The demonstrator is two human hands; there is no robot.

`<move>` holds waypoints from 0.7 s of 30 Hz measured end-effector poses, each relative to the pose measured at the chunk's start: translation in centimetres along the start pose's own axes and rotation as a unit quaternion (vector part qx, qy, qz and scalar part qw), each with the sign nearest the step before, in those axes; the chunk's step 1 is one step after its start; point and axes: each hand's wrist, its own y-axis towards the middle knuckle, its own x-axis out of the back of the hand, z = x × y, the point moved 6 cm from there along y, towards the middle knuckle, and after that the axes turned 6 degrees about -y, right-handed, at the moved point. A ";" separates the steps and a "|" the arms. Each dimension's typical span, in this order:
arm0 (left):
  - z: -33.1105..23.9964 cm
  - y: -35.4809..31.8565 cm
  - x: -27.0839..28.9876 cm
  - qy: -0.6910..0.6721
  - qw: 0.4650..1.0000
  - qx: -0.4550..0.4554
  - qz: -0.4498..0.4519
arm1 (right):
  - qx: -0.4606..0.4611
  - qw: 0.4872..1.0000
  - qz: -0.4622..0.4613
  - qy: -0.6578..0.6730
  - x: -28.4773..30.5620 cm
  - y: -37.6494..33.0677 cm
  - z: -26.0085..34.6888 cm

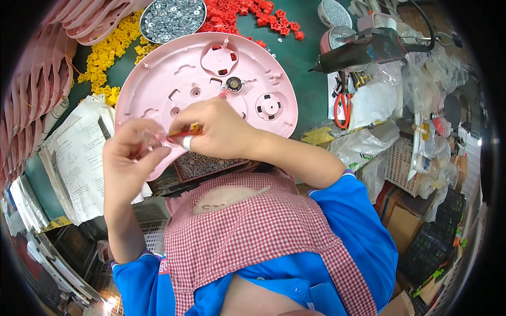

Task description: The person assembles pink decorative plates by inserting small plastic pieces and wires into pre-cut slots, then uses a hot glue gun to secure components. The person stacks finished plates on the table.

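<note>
A large pink plastic base with moulded sockets lies flat on the green bench in front of me. My right hand rests over its near edge, fingers pinched on a small red and yellow part. My left hand meets it from the left, fingertips closed on the same small part; a taped fingertip shows between the hands. What lies under the hands is hidden.
Yellow plastic pieces and red ones are heaped at the back beside a bowl of metal screws. A black electric screwdriver and red-handled scissors lie right. Papers sit left, a tray of small parts near me.
</note>
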 end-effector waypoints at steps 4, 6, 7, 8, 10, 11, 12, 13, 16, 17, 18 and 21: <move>2.9 0.7 -3.1 0.045 0.999 -0.010 -0.022 | 0.132 0.967 -0.216 0.010 2.4 -0.4 1.0; 4.6 1.9 -4.9 -0.074 0.997 0.009 -0.037 | 0.149 0.959 -0.230 -0.075 3.2 0.0 0.8; 5.1 2.5 -5.2 -0.133 0.990 0.018 -0.045 | 0.133 0.967 -0.209 -0.063 3.2 0.3 0.3; 5.6 3.0 -5.3 -0.166 0.985 0.045 -0.006 | 0.117 0.974 -0.185 -0.051 3.2 0.4 -0.2; 6.3 3.4 -4.7 -0.229 0.967 0.092 0.067 | 0.177 0.953 -0.204 -0.140 4.7 0.0 0.9; 4.0 3.1 -4.9 -0.179 0.981 0.076 0.019 | 0.251 0.926 -0.210 -0.189 5.4 -0.2 1.7; 3.3 3.1 -5.5 -0.229 0.966 0.096 0.068 | 0.324 0.891 -0.220 -0.230 6.0 -0.4 2.5; 3.2 3.2 -5.6 -0.229 0.962 0.112 0.095 | 0.367 0.867 -0.193 -0.275 5.7 0.2 2.5; 3.7 3.9 -6.1 -0.197 0.972 0.038 0.120 | 0.381 0.856 -0.115 -0.330 5.3 1.3 0.8; 4.0 3.7 -5.8 -0.205 0.972 0.045 0.110 | 0.368 0.866 -0.105 -0.322 5.3 1.6 0.6; 4.3 3.6 -5.6 -0.217 0.969 0.051 0.103 | 0.352 0.875 -0.093 -0.319 5.2 1.8 0.4; 5.1 3.8 -4.9 -0.215 0.966 0.086 0.114 | 0.427 0.840 -0.109 -0.317 4.8 2.0 0.9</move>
